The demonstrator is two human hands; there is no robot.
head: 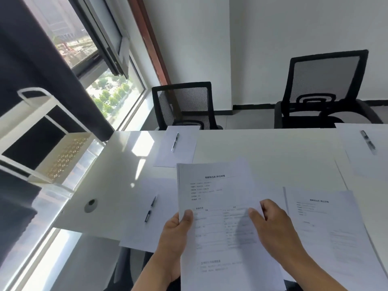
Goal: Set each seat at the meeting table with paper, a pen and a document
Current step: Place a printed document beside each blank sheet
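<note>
I hold a stack of printed documents (pixel 218 198) above the near edge of the white table (pixel 262 148). My left hand (pixel 176 238) grips its left edge with the thumb on top. My right hand (pixel 273 225) pinches the top sheet at its right side. On the near left lies a blank sheet (pixel 138 227) with a pen (pixel 150 209) on it. A printed document (pixel 327 223) lies flat at the near right. Across the table, a blank sheet (pixel 178 152) carries a pen (pixel 174 141), and another sheet (pixel 363 156) at the far right carries a pen (pixel 367 142).
Two black mesh chairs (pixel 184 106) (pixel 323 89) stand at the far side of the table. A white metal rack (pixel 52 152) stands left by the window. A round cable hole (pixel 90 205) sits in the tabletop at the left.
</note>
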